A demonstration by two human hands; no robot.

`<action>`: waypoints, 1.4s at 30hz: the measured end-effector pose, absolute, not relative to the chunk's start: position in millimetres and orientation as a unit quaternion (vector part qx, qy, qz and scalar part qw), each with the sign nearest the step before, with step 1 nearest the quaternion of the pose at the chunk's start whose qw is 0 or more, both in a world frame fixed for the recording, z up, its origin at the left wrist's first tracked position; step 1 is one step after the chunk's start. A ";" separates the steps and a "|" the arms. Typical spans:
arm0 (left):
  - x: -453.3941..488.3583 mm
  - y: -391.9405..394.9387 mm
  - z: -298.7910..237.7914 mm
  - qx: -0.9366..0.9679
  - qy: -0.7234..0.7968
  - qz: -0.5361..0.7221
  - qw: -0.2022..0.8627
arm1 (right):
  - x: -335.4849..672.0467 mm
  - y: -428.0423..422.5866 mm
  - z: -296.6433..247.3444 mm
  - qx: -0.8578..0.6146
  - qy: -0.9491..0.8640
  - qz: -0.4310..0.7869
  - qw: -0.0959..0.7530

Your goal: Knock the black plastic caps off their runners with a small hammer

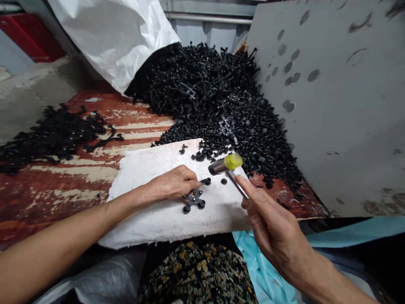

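Observation:
My left hand (180,182) is closed on a small black linkage (195,196) of crossed, riveted bars with round caps at its ends. It lies on a white cloth (145,169), and my fingers hide part of it. In my right hand (267,219) is a small mallet (225,164), gripped by its metal handle. The mallet's head, dark at one end and yellow at the other, is held above the cloth, right of the linkage. A loose black cap (224,181) sits on the cloth under the mallet head.
A large heap of black linkages and caps (209,88) fills the back, spilling onto the cloth. Finished-looking black linkages (60,135) lie piled at left on the worn red board (95,177). A grey panel (335,109) stands at right; a white sack (120,38) hangs behind.

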State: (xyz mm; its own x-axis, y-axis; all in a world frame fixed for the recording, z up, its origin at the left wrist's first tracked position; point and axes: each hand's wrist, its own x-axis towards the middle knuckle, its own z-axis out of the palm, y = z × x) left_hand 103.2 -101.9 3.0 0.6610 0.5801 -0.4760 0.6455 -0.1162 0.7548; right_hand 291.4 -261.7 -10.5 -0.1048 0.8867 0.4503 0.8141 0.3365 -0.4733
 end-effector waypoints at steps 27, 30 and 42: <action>104.9 -111.2 31.5 0.642 0.336 -0.088 0.683 | 264.7 -232.0 -2.7 -0.525 -0.401 0.544 0.518; 103.0 -117.3 35.7 0.718 0.373 0.027 0.587 | 262.7 -233.3 -6.9 -0.522 -0.369 0.518 0.568; 97.3 -138.4 21.5 0.666 0.414 0.121 0.608 | 250.2 -247.3 -13.5 -0.522 -0.350 0.491 0.603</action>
State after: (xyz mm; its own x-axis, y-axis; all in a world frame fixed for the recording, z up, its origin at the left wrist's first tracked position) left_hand 97.3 -138.4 21.5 0.6279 0.6993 -0.3416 0.4042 0.0821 0.9110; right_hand 250.2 -247.3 -13.5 0.2729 0.9577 -0.0909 -0.2274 -0.0276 -0.9734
